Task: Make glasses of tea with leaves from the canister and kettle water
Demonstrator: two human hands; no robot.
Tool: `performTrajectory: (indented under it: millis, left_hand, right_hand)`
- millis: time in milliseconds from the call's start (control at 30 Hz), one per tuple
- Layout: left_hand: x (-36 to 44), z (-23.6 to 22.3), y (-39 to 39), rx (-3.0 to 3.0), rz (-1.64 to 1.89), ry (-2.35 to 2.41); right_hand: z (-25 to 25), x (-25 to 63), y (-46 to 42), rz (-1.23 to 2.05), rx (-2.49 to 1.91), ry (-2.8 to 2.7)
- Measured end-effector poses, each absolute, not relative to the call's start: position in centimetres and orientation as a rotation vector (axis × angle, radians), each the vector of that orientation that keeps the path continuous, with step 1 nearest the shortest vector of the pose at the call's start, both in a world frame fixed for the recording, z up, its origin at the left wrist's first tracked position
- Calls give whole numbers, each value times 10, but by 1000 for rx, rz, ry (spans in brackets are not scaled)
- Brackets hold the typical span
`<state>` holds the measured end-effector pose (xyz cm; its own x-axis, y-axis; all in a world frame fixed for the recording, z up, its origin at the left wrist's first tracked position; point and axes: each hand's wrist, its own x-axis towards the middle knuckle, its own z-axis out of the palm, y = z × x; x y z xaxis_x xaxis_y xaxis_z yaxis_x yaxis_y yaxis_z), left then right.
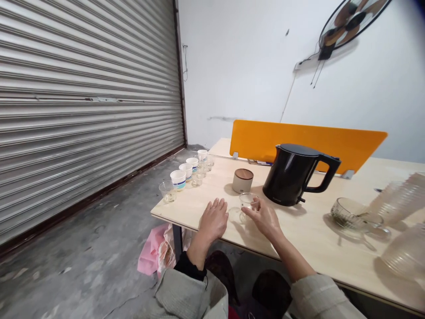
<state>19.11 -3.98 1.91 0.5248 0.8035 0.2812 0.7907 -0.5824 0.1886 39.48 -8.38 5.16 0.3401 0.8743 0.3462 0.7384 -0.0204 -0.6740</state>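
Observation:
My right hand (263, 216) has its thumb and fingers closed around a small clear plastic cup (247, 200) near the table's front edge. Flat on the tabletop, fingers stretched out, lies my left hand (214, 218), holding nothing. Just behind the cup stands a pale round canister (242, 181) with a wooden lid. A black electric kettle (289, 175) is to the right of the canister, its handle pointing right. Along the table's left edge runs a row of white paper cups (178, 179) with blue bands, among several clear plastic cups (168, 191).
An orange divider panel (299, 137) stands behind the kettle. On the right are a glass cup (347, 212) containing dried leaves and stacked clear plastic cups (398, 199). A pink bag (152, 250) sits on the floor beside the table leg (177, 241).

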Motion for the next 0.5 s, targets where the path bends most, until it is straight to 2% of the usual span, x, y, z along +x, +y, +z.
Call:
performTrajectory:
  millis: [167,500]
  left_hand:
    - [191,21,-40,2701,536,1408]
    - [190,19,-40,2684,563,1398]
  right_hand:
    - [54,402,-100,320,-1840,-1485]
    - [55,403,-113,220,-1700,-1480]
